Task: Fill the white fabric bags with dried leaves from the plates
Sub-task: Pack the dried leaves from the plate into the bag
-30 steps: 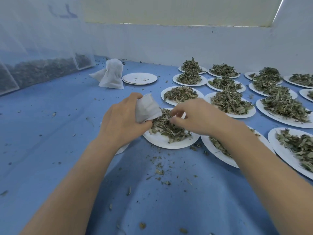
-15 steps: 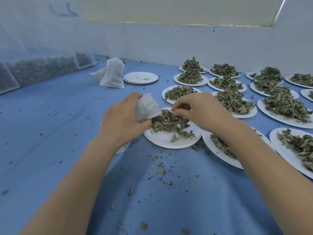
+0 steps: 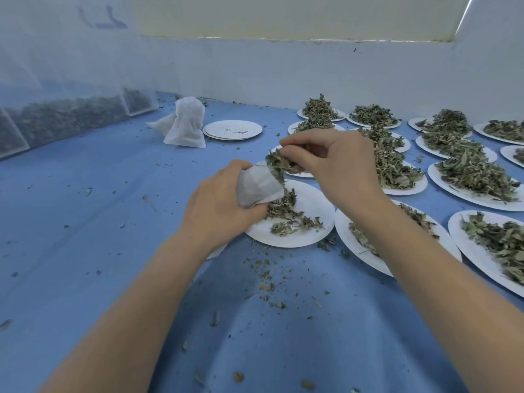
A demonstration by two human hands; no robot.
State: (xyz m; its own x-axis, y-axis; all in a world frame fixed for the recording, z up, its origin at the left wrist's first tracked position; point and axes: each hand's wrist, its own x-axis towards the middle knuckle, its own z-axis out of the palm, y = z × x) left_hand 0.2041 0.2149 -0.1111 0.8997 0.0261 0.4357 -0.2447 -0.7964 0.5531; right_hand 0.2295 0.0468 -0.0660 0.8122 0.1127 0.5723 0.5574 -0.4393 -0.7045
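Dried leaves (image 3: 279, 164) now lifted above bag (image 3: 259, 187)

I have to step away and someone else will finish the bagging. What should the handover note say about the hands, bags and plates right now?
Left hand grips the small white bag over the near plate, mouth facing the leaves.
Right hand pinches a clump of dried leaves just above the bag's mouth.
Done: a filled bag stands at the back left beside a stack of emptied plates; the near plate is partly cleared.
Left: put in this clump, finish the plate, then work through the many heaped plates to the right.
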